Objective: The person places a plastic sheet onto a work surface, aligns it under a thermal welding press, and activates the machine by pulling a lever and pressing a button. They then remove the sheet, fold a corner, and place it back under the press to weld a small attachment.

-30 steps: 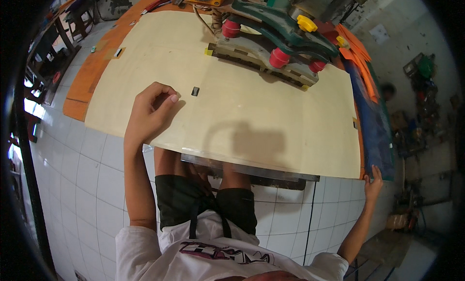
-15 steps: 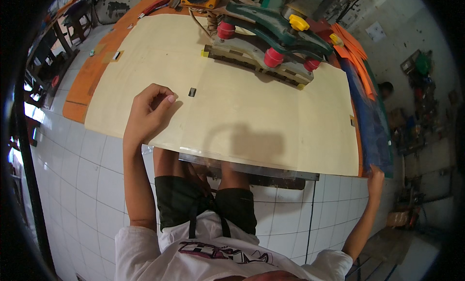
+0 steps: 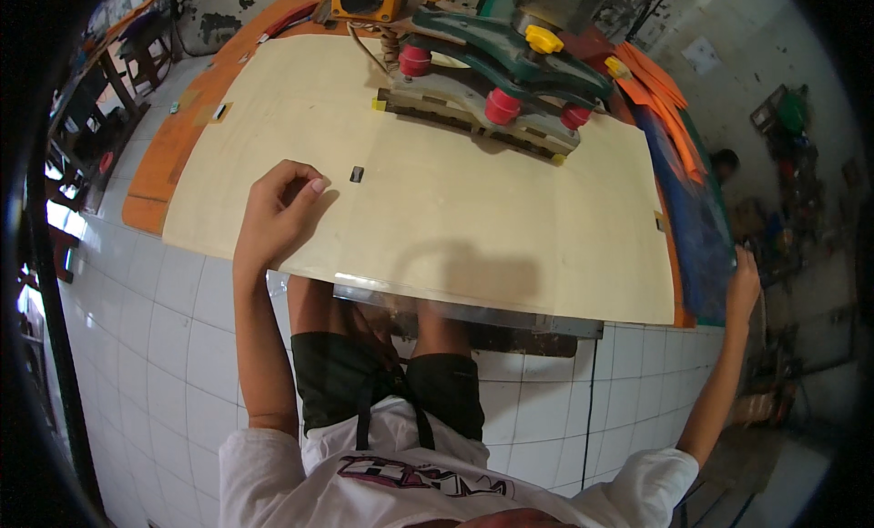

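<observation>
My left hand point(image 3: 280, 214) rests on the pale cream board point(image 3: 473, 214) near its front left, with fingers curled and thumb close to the index finger. Nothing shows between them. A small dark tag point(image 3: 357, 174) lies on the board just right of that hand. My right hand point(image 3: 743, 287) is at the outer edge of the blue sheets point(image 3: 681, 209), right of the board. Its fingers are closed and partly hidden, and what they pinch, if anything, is too unclear to tell.
A green-armed press head point(image 3: 510, 64) with red knobs and yellow handles hangs over the back of the board. Orange pieces point(image 3: 651, 91) lie on the blue sheets. Small tags point(image 3: 218, 113) sit at the board's sides. Clear plastic point(image 3: 364, 287) hangs at the front edge.
My right hand has moved up and outward along the edge of the blue sheets, from their near corner. My left hand stays in place on the board.
</observation>
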The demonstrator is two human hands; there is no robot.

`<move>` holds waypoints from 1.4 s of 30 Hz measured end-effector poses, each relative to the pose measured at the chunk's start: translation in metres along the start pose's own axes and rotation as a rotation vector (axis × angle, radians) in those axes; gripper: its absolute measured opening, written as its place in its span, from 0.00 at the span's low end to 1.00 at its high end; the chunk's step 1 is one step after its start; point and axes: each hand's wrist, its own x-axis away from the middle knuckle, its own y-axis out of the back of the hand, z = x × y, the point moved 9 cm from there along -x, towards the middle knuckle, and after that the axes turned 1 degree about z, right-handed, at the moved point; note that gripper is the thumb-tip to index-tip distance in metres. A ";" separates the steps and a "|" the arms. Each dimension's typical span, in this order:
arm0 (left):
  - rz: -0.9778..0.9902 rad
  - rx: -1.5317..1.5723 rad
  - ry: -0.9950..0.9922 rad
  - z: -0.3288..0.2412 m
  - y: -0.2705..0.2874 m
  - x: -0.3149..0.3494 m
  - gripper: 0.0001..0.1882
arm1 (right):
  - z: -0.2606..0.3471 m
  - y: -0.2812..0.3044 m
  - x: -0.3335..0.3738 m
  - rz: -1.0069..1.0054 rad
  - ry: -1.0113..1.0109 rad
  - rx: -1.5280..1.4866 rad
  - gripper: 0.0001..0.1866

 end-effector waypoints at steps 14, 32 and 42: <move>-0.234 -0.038 -0.418 -0.078 -0.018 0.030 0.03 | 0.227 0.014 -0.021 -0.080 0.604 -0.300 0.25; 0.795 0.543 0.312 -0.135 -0.536 -0.068 0.29 | 0.203 0.017 0.023 -0.114 0.594 -0.420 0.22; 0.738 0.930 0.246 -0.137 -0.537 -0.059 0.15 | 0.138 0.033 -0.014 -0.299 0.057 -0.671 0.28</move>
